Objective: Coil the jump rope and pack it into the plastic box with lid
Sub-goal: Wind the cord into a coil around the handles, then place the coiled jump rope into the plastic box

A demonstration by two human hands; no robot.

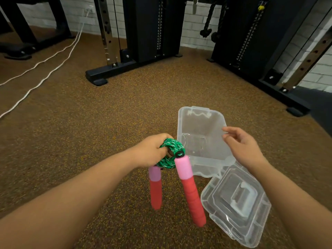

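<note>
Green-patterned rope (171,148), pink-red handles (190,189)

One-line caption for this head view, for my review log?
Left hand grips the coiled jump rope, handles dangling, beside the open plastic box; right hand hovers open above it, lid on the floor.

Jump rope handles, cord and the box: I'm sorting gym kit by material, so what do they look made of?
Handles: likely matte foam, pink over red, with soft ridged grips. Cord: braided green and white textile, its weave visible. Plastic box and lid: clear, glossy hard plastic; the floor shows through.
</note>
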